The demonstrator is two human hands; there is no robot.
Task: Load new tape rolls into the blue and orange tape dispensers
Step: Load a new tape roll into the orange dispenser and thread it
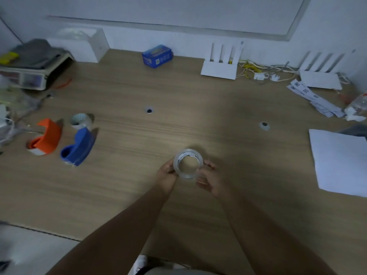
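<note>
Clear tape roll (188, 164) held near centre above the table (198, 120), gripped between left hand (166, 178) and right hand (210, 181). Orange dispenser (46, 138) and blue dispenser (79, 146) lie far left.

Wooden surface (178, 126), dim light. Near left edge: orange dispenser (46, 138), blue dispenser (78, 146) just beside, tape roll (80, 121) behind them. Along far edge: blue box (157, 56), two white routers (221, 62) (321, 73), tangled cables (262, 71). Near right edge: white paper sheet (339, 161), printed slips (309, 94).

Dispensers (61, 141) left of held roll (188, 163)
</note>
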